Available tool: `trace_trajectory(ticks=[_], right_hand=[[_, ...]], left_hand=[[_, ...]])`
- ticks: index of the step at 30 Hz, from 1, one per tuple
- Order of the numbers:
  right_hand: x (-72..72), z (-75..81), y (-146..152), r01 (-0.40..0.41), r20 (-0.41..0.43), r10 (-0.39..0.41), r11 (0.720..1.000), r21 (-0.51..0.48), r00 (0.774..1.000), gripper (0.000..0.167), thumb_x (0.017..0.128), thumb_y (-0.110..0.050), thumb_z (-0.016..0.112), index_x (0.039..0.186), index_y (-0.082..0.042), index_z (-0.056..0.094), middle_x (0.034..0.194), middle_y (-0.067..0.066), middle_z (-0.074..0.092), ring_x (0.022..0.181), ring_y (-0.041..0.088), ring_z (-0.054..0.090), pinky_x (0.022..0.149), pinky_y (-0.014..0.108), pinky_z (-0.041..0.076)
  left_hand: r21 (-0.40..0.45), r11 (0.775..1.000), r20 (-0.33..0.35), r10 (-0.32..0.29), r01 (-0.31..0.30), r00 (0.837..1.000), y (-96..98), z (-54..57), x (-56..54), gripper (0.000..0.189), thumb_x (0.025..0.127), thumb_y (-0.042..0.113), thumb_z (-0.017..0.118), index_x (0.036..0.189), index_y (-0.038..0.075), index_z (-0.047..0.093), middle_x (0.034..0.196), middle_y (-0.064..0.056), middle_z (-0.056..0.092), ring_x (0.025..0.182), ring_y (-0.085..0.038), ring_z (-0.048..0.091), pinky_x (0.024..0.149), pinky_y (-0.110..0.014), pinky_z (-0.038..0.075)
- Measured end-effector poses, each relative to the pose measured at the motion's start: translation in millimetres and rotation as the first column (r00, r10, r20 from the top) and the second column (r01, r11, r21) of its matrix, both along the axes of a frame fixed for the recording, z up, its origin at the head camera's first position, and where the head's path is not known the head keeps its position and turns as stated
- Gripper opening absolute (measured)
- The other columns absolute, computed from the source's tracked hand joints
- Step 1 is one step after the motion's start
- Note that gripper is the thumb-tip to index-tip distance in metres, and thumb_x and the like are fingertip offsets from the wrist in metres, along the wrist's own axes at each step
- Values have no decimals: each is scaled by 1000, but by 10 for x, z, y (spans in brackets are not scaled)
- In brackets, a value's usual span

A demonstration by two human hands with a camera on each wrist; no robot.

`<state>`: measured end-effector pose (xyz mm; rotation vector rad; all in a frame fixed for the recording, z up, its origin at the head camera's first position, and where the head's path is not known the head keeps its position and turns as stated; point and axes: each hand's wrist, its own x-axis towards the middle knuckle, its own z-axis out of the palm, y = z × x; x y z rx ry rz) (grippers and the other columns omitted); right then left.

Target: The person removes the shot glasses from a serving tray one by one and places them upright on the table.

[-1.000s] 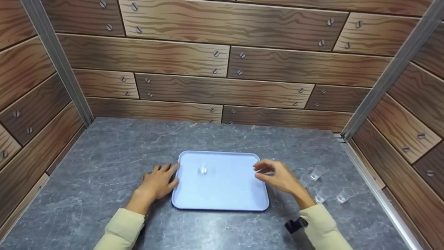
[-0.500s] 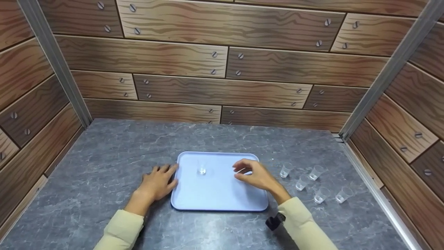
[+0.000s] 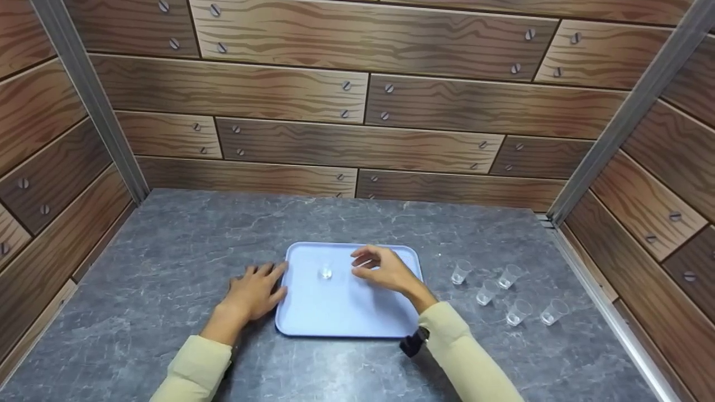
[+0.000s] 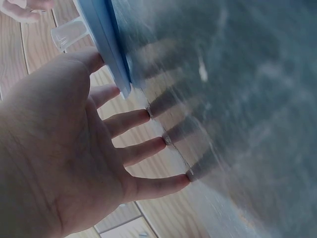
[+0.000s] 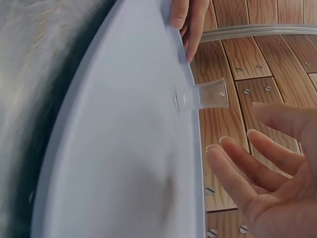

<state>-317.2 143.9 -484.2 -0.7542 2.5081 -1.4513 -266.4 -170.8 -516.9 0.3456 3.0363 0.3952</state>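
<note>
A light-blue tray (image 3: 346, 318) lies on the grey stone-patterned table. One small clear plastic cup (image 3: 325, 272) stands upright on it, left of centre; the right wrist view shows the same cup (image 5: 213, 94) near the far rim. My left hand (image 3: 252, 295) rests at the tray's left side, fingers spread, fingertips down on the table and thumb and forefinger at the rim. Over the tray is my right hand (image 3: 385, 272), just right of the cup and apart from it. Its fingers and thumb (image 5: 277, 115) are loosely curved with a gap between them, holding nothing.
Several more clear cups (image 3: 486, 293) stand in a loose group on the table (image 3: 223, 223) right of the tray. Wood-plank-patterned walls (image 3: 447, 100) close in the back and both sides, with metal posts (image 3: 620, 117) at the corners.
My right hand has moved left from the tray's right edge to beside the cup on it, uncovering two cups on the table. My left hand stays put.
</note>
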Motion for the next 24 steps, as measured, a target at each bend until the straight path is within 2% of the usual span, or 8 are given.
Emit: trace_trajectory(ticks=[3,7,9,18,24], right_hand=[[-45,-15,-77,4,48,-3,999,-32,999,41,93,-11,74,126,11,63,118,29,71,111,40,70,98,41,54],[-94,-50,-177,13,108,-7,999,-53,994,43,92,-11,75,128,10,63,120,29,71,110,35,71,89,26,53],[-105,-69,-223,10,125,-3,998,-54,992,43,92,-11,75,128,10,63,120,29,71,109,33,71,87,23,53],[-116,-105,-388,44,123,-39,998,-37,992,47,89,-11,77,130,8,62,123,28,69,112,38,69,97,40,56],[-130,-139,-451,45,134,-42,999,-20,990,47,89,-12,77,131,6,63,125,25,69,115,38,68,99,42,56]], left_hand=[[3,1000,6,3,-3,1000,-7,1,1,57,106,40,52,158,18,42,156,-20,49,141,-50,44,96,-80,41],[9,1000,4,-1,1,1000,-7,6,6,57,106,39,52,158,18,42,155,-21,48,141,-51,45,95,-80,41],[10,1000,4,-6,6,1000,-6,2,8,57,106,38,52,158,18,42,155,-21,49,140,-51,45,95,-81,41],[12,1000,-9,-5,5,1000,-1,7,14,57,106,39,52,158,18,43,155,-21,49,140,-51,45,96,-81,40],[20,1000,-11,-10,10,1000,4,18,19,57,106,38,52,158,17,43,155,-22,49,140,-51,45,96,-81,40]])
